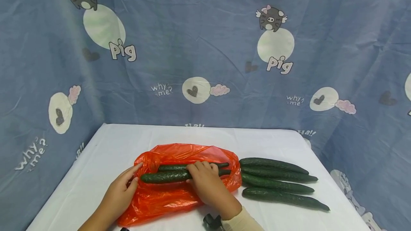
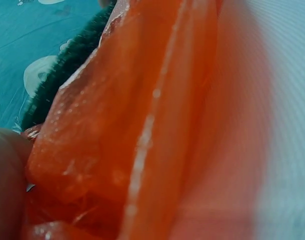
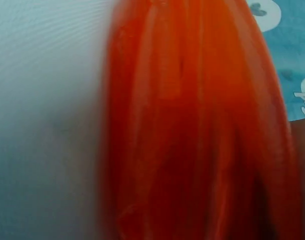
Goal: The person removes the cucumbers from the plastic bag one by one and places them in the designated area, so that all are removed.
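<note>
An orange plastic bag (image 1: 167, 197) lies flat on the white table (image 1: 106, 152). Two dark green cucumbers lie on it side by side, lengthwise left to right. My right hand (image 1: 202, 170) curls its fingers over the middle of the front cucumber (image 1: 160, 177) and reaches the rear cucumber (image 1: 173, 168). My left hand (image 1: 137, 173) pinches the bag's left edge between forefinger and thumb. The left wrist view shows the bag (image 2: 142, 125) up close, a cucumber (image 2: 67, 65) behind it and a finger (image 2: 5, 185) at the lower left. The bag (image 3: 192, 125) fills the blurred right wrist view.
Several more cucumbers (image 1: 276, 183) lie in a row on the table, just right of the bag. A blue cartoon-print cloth (image 1: 205, 45) hangs behind and around the table. Bare white tabletop (image 1: 192, 134) shows behind the bag.
</note>
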`<state>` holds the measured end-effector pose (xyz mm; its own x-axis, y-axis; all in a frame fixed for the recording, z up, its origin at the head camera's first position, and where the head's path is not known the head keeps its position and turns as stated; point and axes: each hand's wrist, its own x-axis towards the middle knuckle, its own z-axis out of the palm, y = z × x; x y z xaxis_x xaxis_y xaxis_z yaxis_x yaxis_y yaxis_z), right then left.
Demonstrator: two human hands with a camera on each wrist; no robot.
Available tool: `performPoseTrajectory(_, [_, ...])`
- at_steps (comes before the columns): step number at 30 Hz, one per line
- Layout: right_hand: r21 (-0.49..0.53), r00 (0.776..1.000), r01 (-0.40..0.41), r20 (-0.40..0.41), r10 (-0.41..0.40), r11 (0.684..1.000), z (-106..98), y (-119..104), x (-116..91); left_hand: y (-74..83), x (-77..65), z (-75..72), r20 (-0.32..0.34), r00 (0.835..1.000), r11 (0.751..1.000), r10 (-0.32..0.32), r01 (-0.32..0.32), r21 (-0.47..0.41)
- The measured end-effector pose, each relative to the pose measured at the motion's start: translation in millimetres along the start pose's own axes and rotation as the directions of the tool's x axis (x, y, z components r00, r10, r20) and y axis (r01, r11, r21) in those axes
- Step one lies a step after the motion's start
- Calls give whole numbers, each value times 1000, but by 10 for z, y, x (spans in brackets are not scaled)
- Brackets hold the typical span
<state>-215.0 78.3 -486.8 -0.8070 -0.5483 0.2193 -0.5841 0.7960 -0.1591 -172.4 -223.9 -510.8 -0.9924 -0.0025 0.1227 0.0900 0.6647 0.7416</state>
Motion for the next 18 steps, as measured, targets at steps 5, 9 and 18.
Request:
performPoseTrajectory(5, [30,1000,-13,9,13,999,-49,-18,1,-4,-4,10,-12,1000,1000,14,-14,9])
performPoseTrajectory(9, [71,1000,-21,21,19,997,-96,-70,0,0,-9,13,-7,1000,1000,14,-14,6])
performPoseTrajectory(18, [52,997,65,-53,-62,997,-207,-212,-14,-16,-14,-2,15,1000,1000,19,-19,-24])
